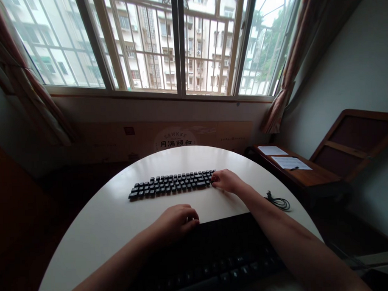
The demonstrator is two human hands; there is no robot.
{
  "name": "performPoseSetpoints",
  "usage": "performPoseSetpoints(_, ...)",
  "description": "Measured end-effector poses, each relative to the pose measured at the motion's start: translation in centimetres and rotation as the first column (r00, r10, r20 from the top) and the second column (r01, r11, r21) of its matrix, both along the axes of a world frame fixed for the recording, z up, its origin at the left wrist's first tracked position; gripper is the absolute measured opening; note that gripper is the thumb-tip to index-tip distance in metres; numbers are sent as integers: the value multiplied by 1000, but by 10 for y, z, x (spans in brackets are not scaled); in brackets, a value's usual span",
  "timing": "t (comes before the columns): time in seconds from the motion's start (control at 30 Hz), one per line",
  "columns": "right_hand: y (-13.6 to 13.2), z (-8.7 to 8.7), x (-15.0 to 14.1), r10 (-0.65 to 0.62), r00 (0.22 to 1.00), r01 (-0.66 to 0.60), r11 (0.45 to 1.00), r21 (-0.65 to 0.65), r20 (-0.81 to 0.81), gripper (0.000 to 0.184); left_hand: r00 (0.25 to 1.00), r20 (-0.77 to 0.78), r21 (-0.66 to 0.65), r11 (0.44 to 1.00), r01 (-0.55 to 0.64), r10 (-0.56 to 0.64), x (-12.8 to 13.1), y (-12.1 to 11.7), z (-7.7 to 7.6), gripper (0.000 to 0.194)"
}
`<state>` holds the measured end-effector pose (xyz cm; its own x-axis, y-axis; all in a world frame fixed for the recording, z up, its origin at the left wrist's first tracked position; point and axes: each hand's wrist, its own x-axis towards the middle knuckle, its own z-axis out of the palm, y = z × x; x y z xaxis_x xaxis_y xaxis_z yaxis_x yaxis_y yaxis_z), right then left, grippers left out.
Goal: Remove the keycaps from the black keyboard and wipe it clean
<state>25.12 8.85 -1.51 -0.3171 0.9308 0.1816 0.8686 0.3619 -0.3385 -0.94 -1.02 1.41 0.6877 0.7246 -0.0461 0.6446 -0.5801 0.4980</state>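
Several rows of loose black keycaps [173,183] lie lined up on the white round table [100,208], in the layout of a keyboard. My right hand [225,180] is at the right end of these rows, with thumb and fingers pinched at a keycap there. Nearer to me, my left hand [180,218] is curled by the far left edge of a black keyboard [222,238]; whatever its fingers hold is hidden. The keyboard lies under and between my forearms, in deep shadow, with some keys showing on its near part.
A coiled black cable [278,202] lies on the table to the right of my right forearm. Beyond the table's right edge, a wooden chair [322,179] bears printed sheets [291,162] and a pen [296,168]. A long cardboard box [133,139] stands under the window.
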Motion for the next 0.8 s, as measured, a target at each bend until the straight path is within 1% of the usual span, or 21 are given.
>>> performPoseSetpoints(0.43, -3, 3, -3, -17, 1000, 17, 1000, 14, 17, 20, 1000, 3, 12, 1000, 8, -8, -1, 1, -2, 25)
performPoseSetpoints(0.57, -6, 7, -1, 0, 1000, 0, 999, 43, -4, 20, 1000, -5, 8, 1000, 4, -4, -1, 1, -3, 24)
performPoseSetpoints(0.67, -9, 19, 2, 8, 999, -2, 994, 106, -49, 16, 1000, 3, 19, 1000, 8, -8, -1, 0, -2, 26)
performPoseSetpoints(0.73, -12, 35, 3, 20, 995, -4, 986, 169, -95, 11, 1000, -1, 25, 1000, 8, -8, -1, -1, -1, 26)
performPoseSetpoints(0.8, -17, 55, 7, 44, 986, -4, 971, 239, -159, 16, 1000, -20, 27, 1000, 11, -10, -1, -1, 0, 26)
